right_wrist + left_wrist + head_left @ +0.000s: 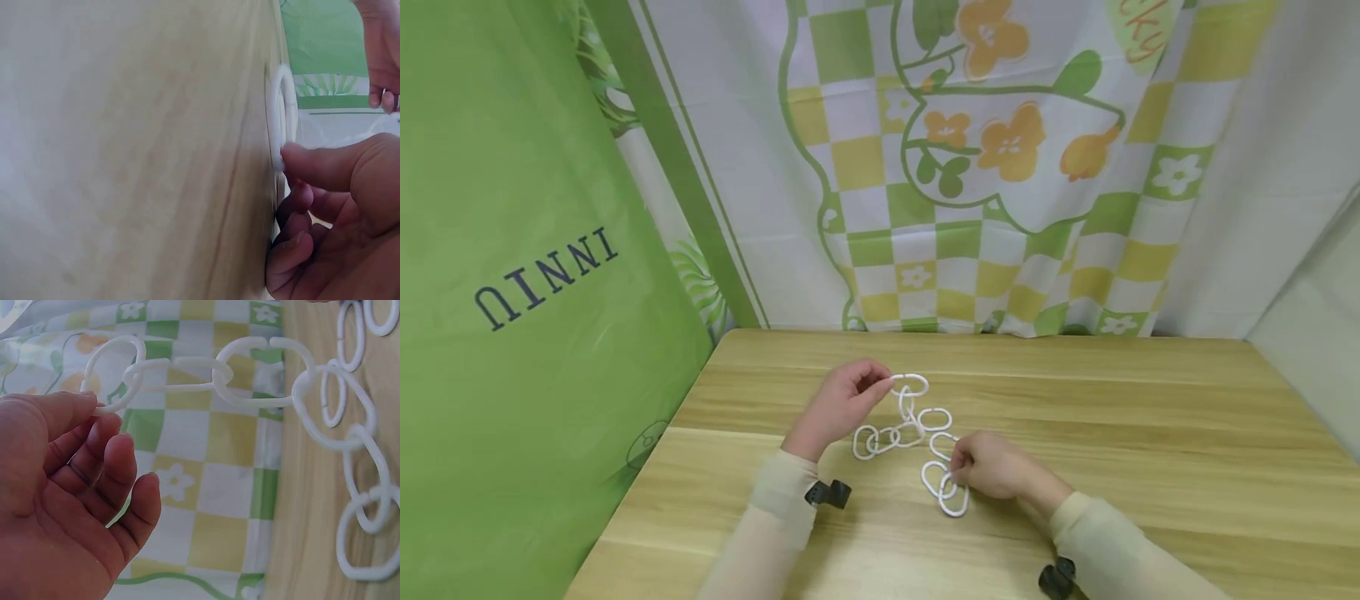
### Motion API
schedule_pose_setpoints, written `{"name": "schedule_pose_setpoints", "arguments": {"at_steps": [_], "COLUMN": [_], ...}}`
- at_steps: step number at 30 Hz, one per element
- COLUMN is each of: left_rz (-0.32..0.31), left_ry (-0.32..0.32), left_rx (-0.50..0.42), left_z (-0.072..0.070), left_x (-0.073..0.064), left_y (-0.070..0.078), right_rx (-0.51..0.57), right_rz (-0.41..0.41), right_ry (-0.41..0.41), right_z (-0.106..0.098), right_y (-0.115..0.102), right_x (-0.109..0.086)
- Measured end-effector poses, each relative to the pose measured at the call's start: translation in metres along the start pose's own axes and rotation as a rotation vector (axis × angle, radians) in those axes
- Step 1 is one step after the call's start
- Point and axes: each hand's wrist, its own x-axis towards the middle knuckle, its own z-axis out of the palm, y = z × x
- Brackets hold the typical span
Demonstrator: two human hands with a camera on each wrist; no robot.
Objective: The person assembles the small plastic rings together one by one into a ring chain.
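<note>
A chain of white plastic links runs from my left hand down toward the tabletop. That hand pinches the chain's end link between thumb and index finger, while its other fingers curl loosely below. On the table, my right hand holds a white plastic link by thumb and fingertip, low against the wood. Its other fingers are bent close to the surface. Nearby, another white link lies between the hands, and an oval link overlaps others in front of the right fingers. Whether these are joined, I cannot tell.
The wooden table reaches back to a checked, flowered curtain. A green cloth with lettering hangs along the left side. Black wrist devices sit on both sleeves, with the left device close above the table.
</note>
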Motion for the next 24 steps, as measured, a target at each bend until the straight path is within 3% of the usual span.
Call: {"name": "schedule_pose_setpoints", "arguments": {"at_steps": [8,16,24], "left_rz": [0.030,0.038,0.062], "left_ry": [-0.050,-0.102,-0.125], "left_rx": [0.023,0.020,0.040], "left_z": [0.016,0.028,0.040], "left_x": [0.000,0.001,0.001], "left_y": [-0.003,-0.008,-0.002], "right_rx": [0.086,0.226,0.285], "right_rz": [0.100,0.064,0.038], "right_ry": [0.121,0.214,0.271], "right_z": [0.001,-0.008,-0.023], "right_y": [-0.004,-0.008,-0.016], "right_x": [-0.005,-0.012,-0.016]}}
